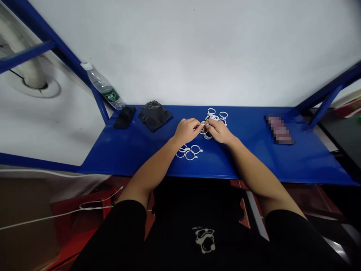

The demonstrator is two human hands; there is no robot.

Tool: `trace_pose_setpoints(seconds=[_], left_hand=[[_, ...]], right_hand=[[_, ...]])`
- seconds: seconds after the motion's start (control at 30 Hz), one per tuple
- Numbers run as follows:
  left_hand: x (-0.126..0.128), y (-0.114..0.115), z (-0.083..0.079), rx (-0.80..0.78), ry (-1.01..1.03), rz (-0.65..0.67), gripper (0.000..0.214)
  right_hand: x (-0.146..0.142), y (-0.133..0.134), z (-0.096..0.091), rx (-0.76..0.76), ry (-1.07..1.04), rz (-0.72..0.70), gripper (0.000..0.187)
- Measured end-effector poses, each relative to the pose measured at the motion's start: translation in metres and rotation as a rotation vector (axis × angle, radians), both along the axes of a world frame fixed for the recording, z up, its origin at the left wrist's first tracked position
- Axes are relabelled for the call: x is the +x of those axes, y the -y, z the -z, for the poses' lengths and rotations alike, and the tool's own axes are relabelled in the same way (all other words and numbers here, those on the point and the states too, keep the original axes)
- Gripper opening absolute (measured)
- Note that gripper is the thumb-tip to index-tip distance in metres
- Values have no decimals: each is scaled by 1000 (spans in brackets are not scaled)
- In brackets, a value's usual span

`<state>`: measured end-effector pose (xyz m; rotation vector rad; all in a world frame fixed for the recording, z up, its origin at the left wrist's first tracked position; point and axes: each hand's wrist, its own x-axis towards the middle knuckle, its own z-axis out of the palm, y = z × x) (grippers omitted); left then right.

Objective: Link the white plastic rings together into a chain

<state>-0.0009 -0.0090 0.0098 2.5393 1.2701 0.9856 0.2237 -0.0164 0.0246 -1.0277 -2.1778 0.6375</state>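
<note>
Over the middle of the blue table (222,162), my left hand (186,129) and my right hand (218,130) meet with their fingertips together. Both pinch a small white plastic ring (203,124), partly hidden by the fingers. Behind and below my right hand lies a loose pile of white rings (223,114), each with a small tab. Nearer the front edge, to the left, is a second group of several white rings (191,155), some overlapping.
At the back left stand a tilted clear bottle (103,87) with a green label, a black phone (124,117) and a crumpled black plastic bag (154,115). On the right lies a pixelated flat object (280,130). Blue frame bars rise at both ends.
</note>
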Motion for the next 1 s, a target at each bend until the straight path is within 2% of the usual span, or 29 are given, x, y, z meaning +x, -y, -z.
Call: trace_pose_setpoints(seconds=[0.4, 0.57, 0.7, 0.8, 0.9, 1.0], left_hand=[[1, 1, -1, -9, -7, 16, 30], [0, 4, -6, -50, -74, 124, 27], [-11, 10, -23, -184, -134, 225, 25], [-21, 10, -33, -380, -209, 244, 29], [-26, 8, -35, -553, -326, 281, 26], [-22, 7, -32, -586, -373, 328, 10]], right_hand=[[2, -1, 1, 15, -12, -8, 24], [3, -2, 4, 46, 20, 39, 24], [6, -1, 3, 72, -35, 106, 30], [11, -4, 2, 78, -10, 177, 41], [16, -8, 2, 135, 107, 246, 44], [18, -10, 0, 210, 166, 364, 42]])
